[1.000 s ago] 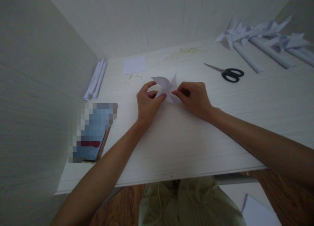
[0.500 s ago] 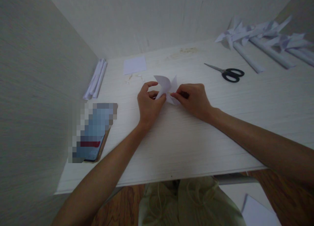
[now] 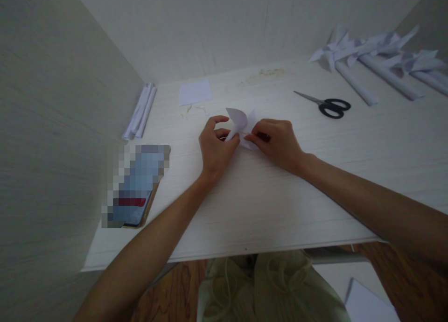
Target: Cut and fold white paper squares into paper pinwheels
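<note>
While the left hand (image 3: pixel 215 147) is pinching the folded paper (image 3: pixel 241 126), the right hand (image 3: pixel 276 142) is gripping its opposite side, scissors (image 3: pixel 329 105) lying beyond.

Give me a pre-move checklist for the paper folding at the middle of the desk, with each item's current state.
1. Both hands on the paper: left hand and right hand pinch the folded paper piece at its centre. Ok.
2. Paper near the table surface: ok.
3. Flaps curled up evenly: cannot tell, fingers hide part.
4. Scissors lie apart from the hands, to the right: ok.
5. Spare paper square lies flat behind the hands: ok.
6. Phone near the left table edge: ok.
</note>
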A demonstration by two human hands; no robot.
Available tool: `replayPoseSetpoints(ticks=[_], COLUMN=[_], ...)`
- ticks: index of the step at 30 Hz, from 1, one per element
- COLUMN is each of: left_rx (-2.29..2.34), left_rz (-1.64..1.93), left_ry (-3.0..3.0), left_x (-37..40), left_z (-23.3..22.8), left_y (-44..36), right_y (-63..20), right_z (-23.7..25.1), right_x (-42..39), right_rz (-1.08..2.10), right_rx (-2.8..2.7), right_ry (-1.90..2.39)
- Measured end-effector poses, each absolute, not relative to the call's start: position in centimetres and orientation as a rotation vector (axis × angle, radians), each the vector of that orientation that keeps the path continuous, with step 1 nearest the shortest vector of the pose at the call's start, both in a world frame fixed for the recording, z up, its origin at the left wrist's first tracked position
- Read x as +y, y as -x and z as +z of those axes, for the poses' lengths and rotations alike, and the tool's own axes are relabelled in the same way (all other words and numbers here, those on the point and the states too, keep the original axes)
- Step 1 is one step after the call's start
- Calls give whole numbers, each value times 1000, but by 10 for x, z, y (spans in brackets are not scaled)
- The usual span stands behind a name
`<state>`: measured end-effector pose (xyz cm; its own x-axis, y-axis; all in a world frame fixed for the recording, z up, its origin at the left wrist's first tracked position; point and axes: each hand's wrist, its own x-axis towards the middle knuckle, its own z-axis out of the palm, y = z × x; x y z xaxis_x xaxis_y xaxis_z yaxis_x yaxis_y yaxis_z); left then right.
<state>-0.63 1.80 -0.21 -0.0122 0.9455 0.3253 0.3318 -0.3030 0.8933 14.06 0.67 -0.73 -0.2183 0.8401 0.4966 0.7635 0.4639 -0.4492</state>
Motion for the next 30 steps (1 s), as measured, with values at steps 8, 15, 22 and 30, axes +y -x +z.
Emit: replayPoseSetpoints(ticks=[8, 15, 22, 30], left_rx=[1335, 1311, 1340, 1339], left_rz=[1313, 1303, 1319, 1310], left_ry=[-1684, -1687, -1646, -1652], left_x=[17, 18, 18, 17], left_z=[-2, -4, -2, -1], left_y=[6, 5, 6, 6], right_y=[-138, -132, -133, -136], right_z=[-4, 2, 2, -2], right_x=[6, 0, 1, 3], right_rz=[79, -63, 1, -1], right_rx=[-2099, -2172, -2177, -2134], right_ry=[1387, 1580, 1494, 1496])
